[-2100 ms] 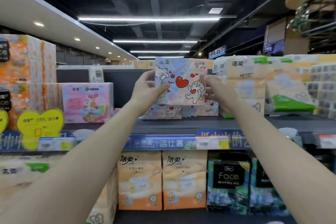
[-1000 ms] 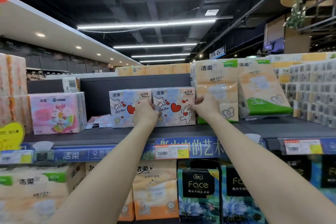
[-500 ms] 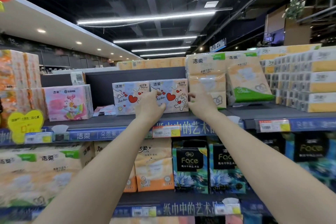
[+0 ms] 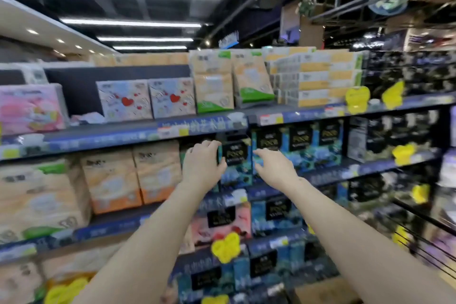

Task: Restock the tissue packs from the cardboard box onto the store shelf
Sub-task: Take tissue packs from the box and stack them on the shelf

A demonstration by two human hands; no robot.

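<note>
The store shelf is filling the view in several tiers, all of it smeared by motion blur. Its top tier is carrying, from left to right, a pink pack, the two heart-print tissue packs standing upright side by side and touching, two orange-and-green packs just beside them, and a stack of yellow-and-white packs. The tier below is holding big orange packs on the left and a row of black-and-blue packs running to the right; lower tiers are showing more dark packs and yellow heart-shaped tags. Both bare forearms are reaching up and forward, putting the hands level with the second tier, well below the heart-print tissue packs. The left hand is hovering in front of the black-and-blue packs, fingers loosely curled and holding nothing; whether it is touching one I cannot tell. The right hand is lying palm down near it, fingers relaxed and pointing left, also gripping nothing
</note>
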